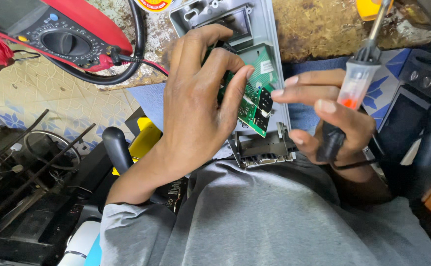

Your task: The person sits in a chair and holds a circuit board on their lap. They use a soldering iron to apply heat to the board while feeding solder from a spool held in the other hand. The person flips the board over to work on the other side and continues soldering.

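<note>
- Far left on the table point(319, 29): red multimeter point(62, 34), black lead point(136, 44) looping near my work; a snag could drag it.
- My left hand point(196, 108): fingers clamped on the green circuit board point(255, 98), held tilted over the grey plastic housing point(265, 29). Loose grip, board slips.
- My right hand point(324, 118): fingers wrapped around the soldering iron point(358, 74), forefinger touching the board. Hot tip points away, close to the clutter; burn risk.
</note>
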